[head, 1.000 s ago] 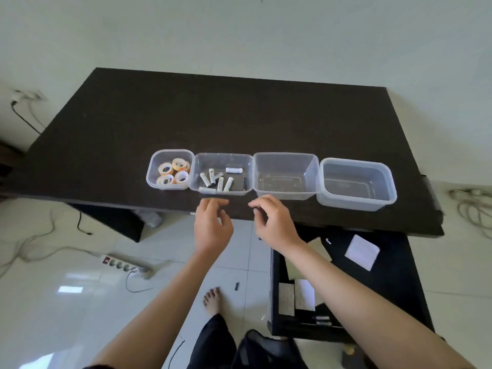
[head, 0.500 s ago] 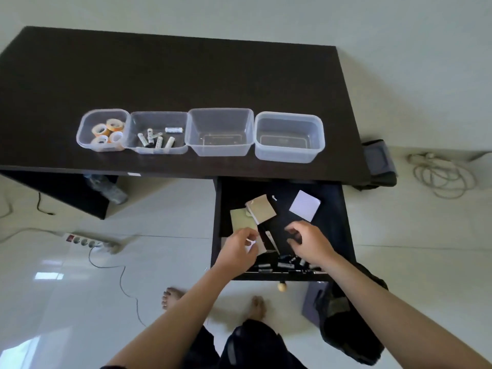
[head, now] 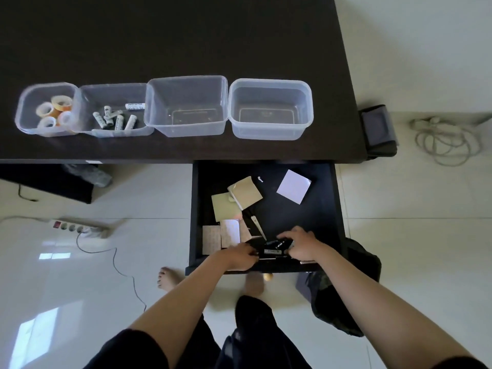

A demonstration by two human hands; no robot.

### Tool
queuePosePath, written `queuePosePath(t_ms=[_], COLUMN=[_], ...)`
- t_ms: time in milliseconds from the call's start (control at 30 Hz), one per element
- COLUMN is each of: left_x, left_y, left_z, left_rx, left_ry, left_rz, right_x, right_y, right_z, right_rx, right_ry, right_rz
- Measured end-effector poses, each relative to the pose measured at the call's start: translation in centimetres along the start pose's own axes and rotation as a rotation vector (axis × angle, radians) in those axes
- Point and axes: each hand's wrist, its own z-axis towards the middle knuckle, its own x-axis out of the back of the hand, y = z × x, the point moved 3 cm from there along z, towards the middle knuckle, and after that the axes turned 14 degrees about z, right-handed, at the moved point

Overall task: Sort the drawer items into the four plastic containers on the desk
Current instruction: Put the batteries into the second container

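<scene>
Four clear plastic containers stand in a row on the dark desk. The leftmost container holds tape rolls, the second container holds batteries, and the third container and fourth container are empty. Below the desk the drawer is pulled out. In it lie tan sticky-note pads, a white pad and small black items at the front. My left hand rests knuckles-up beside those items, its grasp hidden. My right hand curls round one small black item.
A power strip with its cable lies on the tiled floor at the left. A coiled cable and a dark pouch sit right of the desk. A black bag lies beside the drawer. My bare foot is below the drawer.
Both hands came down from the desk edge into the drawer and now reach its front among the small black items. The view tilted down and moved closer.
</scene>
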Motion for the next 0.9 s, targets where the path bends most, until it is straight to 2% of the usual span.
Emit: queuePosePath(t_ms=[67,200,333,467,733,900], left_x=[0.1,0.0,-0.7,-1.3,-0.7,-0.4], left_y=[0.1,0.2,-0.1,-0.8,-0.3,-0.3], left_z=[0.3,1.0,2.0,3.3,3.2,3.0], left_rx=[0.022,0.047,0.041,0.087,0.08,0.04], left_ry=[-0.006,-0.019,-0.102,-0.116,-0.022,0.03], left_rz=[0.081,0.049,0.036,0.031,-0.008,-0.061], right_x=[-0.5,-1.7,-2.2,-2.8,-3.3,-2.6], right_y=[-0.5,-1.3,-2.0,-2.3,-2.3,-1.6], right_z=[0.4,1.0,1.5,2.0,2.6,2.2], right_rx=[0.005,0.067,0.095,0.121,0.094,0.13], right_ry=[-0.06,-0.158,-0.159,-0.148,-0.2,-0.199], right_rz=[-0.048,-0.012,-0.076,-0.086,-0.087,0.033])
